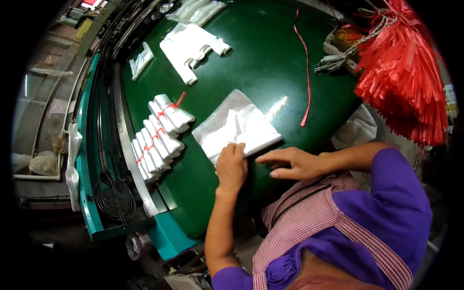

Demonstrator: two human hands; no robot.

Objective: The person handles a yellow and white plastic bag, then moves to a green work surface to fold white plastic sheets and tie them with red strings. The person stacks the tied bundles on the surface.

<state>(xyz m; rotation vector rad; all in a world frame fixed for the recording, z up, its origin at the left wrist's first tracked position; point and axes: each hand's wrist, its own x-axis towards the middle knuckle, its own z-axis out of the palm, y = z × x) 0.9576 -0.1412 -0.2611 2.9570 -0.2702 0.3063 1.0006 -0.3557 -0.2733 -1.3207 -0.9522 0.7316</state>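
A flat clear plastic bag lies on the green table, with folded white plastic bags over or inside it; which one cannot be told. My left hand is closed on the near edge of these bags, its fingers bent over the white plastic. Just to the right, my right hand is open beside the near right corner, thumb apart from the fingers, nothing in it. Left of the bags lie several rolled white bundles in a row, tied with red strips.
Loose white shopping bags lie on the far part of the green table. A single red strip stretches along its right side. A large bunch of red strips hangs at right. A teal machine frame with a round wire guard borders the left.
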